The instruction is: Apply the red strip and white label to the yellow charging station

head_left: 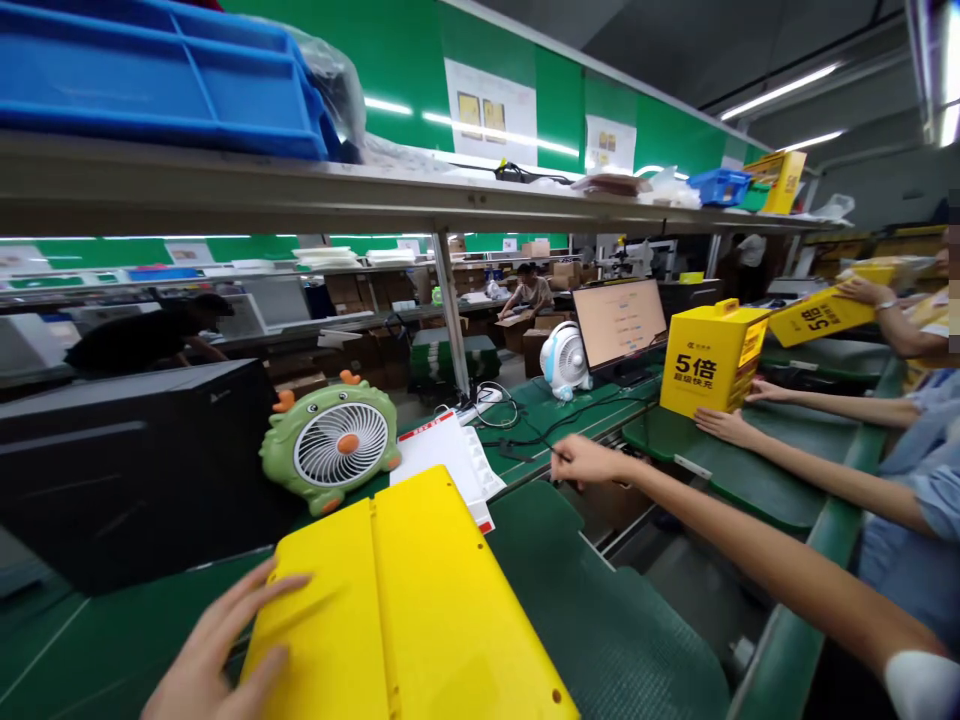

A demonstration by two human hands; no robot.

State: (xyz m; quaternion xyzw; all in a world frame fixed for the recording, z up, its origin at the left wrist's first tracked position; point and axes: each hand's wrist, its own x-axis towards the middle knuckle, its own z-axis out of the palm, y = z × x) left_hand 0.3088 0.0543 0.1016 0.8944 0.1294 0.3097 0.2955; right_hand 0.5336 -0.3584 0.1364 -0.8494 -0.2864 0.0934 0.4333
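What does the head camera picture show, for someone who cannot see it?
A person's left hand touches a yellow panel on a green workbench, and the right hand reaches across it. A green fan sits nearby, and a co-worker's hands are beside a yellow box.

smooth yellow plastic panel (397, 600), matt green rubber mat (600, 610), white paper sheet (442, 455)

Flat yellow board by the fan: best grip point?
Probably its right long edge: the flat yellow board lies thin and flat with a centre crease, so pinch across that edge. Come from the right with the right hand, over the green mat, since the left hand rests on the opposite side.
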